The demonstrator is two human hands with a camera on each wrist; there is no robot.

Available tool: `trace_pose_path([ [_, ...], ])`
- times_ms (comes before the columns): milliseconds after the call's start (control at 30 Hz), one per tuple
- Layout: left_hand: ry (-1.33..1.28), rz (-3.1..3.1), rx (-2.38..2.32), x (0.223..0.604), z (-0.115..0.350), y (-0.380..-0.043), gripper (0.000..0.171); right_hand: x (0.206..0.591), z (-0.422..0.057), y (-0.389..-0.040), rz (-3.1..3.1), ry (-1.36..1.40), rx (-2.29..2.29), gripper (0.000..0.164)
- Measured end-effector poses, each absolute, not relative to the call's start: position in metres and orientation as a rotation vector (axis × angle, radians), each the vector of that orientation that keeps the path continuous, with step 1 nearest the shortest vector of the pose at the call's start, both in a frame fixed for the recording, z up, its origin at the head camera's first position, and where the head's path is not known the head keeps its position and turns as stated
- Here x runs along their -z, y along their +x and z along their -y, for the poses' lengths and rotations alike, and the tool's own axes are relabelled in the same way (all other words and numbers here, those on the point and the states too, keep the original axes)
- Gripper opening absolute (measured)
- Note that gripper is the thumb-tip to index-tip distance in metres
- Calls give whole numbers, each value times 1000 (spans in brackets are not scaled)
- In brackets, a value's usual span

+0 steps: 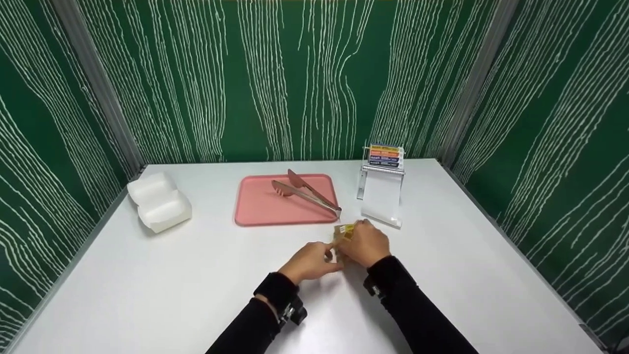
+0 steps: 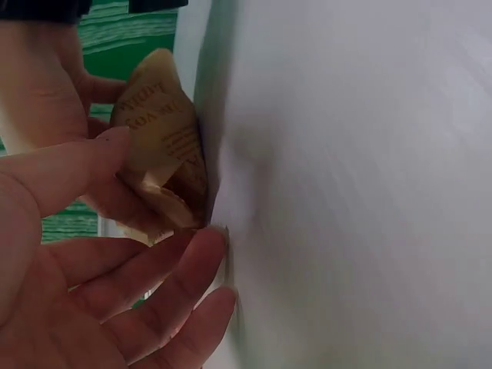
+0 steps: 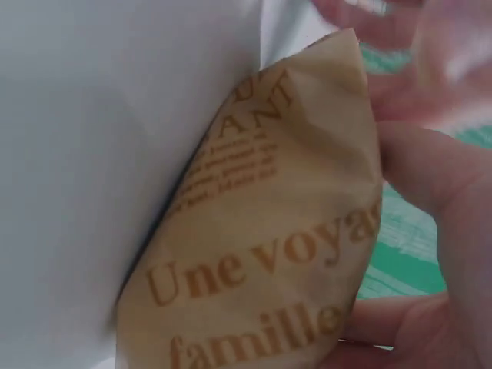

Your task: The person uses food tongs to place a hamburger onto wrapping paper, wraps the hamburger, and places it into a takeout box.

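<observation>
Grips a brown printed paper wrapper (image 3: 261, 215) in the right hand (image 1: 367, 245), low at the white table (image 1: 206, 285), near the closest right corner of a pink rectangular tray (image 1: 258, 206). Spreads the left hand (image 1: 310, 260) loosely beside it; cannot tell whether touching. Has reddish-brown-tipped metal tongs (image 1: 314, 198) across the tray, an open white clamshell box (image 1: 164, 209) well to the left.

The wrapper (image 3: 254, 231) is thin, creased paper with a faint waxy sheen under its print. The tray (image 1: 260, 209) looks like smooth, matt plastic; the tongs (image 1: 314, 199) pair shiny metal arms with dull, plastic-looking heads. The box (image 1: 164, 209) is matt, of card or foam, too small to tell. The surface (image 1: 196, 275) is smooth, softly reflective. The stand (image 1: 360, 187) looks metallic; the sleeves (image 1: 422, 314) are matt cloth.
</observation>
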State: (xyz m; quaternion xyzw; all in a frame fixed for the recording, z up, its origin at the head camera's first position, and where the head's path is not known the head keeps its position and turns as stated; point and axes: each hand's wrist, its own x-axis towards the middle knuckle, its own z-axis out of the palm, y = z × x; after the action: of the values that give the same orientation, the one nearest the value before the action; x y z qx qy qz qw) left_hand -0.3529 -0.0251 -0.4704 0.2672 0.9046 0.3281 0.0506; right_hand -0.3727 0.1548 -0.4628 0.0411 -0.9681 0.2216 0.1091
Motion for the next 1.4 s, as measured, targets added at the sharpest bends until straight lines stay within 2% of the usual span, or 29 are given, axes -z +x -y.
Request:
trace_pose_path([
  [133,720,-2719,-1029,471,35,-352,60,460,-170,-377,2893,53,-691,58],
  [200,675,-2722,-1071,470,46,-352,61,459,-175,-379,2910,55,-709,61],
  [300,603,-2777,-1199,467,68,-355,51,459,-179,-381,2915,58,-726,61],
  [367,527,-2843,-1307,462,86,-360,38,459,-182,-381,2911,55,-730,61],
  [467,335,-2956,-1449,452,121,-372,22,459,-185,-381,2905,43,-725,61],
  [533,163,-3036,-1484,442,149,-381,21,460,-187,-380,2902,46,-716,62],
  [733,-383,-3206,-1360,420,244,-392,36,463,-187,-380,2894,58,-692,65],
  [867,-651,-3187,-1254,417,299,-393,40,464,-185,-379,2872,94,-683,67],
  [1067,-832,-2966,-1219,430,354,-398,50,462,-187,-378,2867,92,-699,66],
  [1400,-1014,-2680,-1477,449,384,-381,53,468,-173,-372,2848,126,-702,60],
])
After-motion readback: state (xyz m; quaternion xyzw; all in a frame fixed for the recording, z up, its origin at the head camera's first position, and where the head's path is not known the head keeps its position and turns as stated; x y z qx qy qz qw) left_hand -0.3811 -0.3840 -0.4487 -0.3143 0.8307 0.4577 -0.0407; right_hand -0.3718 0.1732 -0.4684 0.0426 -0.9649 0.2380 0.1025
